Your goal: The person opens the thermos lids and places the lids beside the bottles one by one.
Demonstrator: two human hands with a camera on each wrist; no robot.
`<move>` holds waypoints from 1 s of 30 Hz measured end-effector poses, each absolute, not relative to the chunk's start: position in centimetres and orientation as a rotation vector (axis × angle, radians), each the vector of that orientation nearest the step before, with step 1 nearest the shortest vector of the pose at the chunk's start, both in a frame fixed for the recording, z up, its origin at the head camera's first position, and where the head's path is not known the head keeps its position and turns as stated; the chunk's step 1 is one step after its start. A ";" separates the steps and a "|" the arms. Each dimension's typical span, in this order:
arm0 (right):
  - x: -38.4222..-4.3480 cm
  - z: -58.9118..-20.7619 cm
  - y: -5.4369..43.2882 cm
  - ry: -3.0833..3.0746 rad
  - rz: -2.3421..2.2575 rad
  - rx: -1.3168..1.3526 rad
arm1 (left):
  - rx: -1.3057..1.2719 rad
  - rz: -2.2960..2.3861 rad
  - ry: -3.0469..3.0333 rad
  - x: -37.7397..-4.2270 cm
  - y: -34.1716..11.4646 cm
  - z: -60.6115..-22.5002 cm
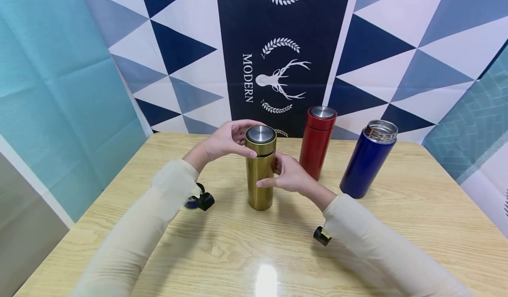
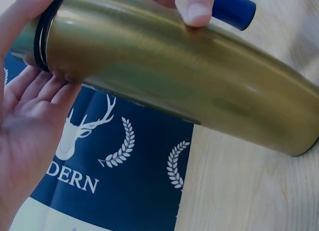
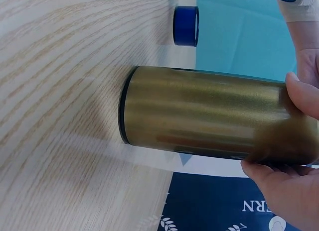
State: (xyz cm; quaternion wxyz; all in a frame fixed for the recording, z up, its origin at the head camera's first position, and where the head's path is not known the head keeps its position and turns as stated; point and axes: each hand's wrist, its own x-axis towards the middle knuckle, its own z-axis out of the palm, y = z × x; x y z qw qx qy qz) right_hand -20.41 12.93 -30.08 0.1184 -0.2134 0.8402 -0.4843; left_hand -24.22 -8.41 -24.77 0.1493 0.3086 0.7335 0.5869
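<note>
The gold flask [image 1: 259,169] is held upright over the middle of the bench [image 1: 238,253], its base apparently rested on the wood, so that its weight need not be carried by the hands. Its steel-topped lid [image 1: 260,133] is seated above a dark ring; how tightly it is screwed cannot be told. Around that seam the left hand [image 1: 226,142] is curled, thumb in front and fingers behind, its grip closed to the flask's width, a hold by which the top could be worked apart from the body. Lower down, the body is clasped by the right hand [image 1: 289,173], its grip likewise closed, presumably so that the flask is steadied.

To the right and farther back, the red flask [image 1: 316,144] is stood with its lid on. Beside it the blue flask [image 1: 367,160] is stood uncapped, its steel neck exposed. What looks like a blue lid [image 3: 186,26] is set on the bench to the left, perhaps to be out of the way. Behind everything, a patterned cloth [image 1: 198,80] is hung.
</note>
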 end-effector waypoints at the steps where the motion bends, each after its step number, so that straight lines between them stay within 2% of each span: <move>1: -20.4 -30.1 12.9 2.458 -1.416 -0.625 | 0.878 1.688 2.125 -24.1 -8.4 -24.8; 8: -20.4 -30.1 12.9 2.452 -1.429 -0.639 | 0.783 1.702 2.219 -23.1 -8.1 -24.6; 23: -20.3 -30.0 12.9 2.452 -1.432 -0.642 | 0.396 1.740 2.437 -20.4 -6.4 -23.7; 30: -20.3 -30.0 12.9 2.457 -1.426 -0.644 | 0.360 1.743 2.521 -19.5 -5.9 -23.7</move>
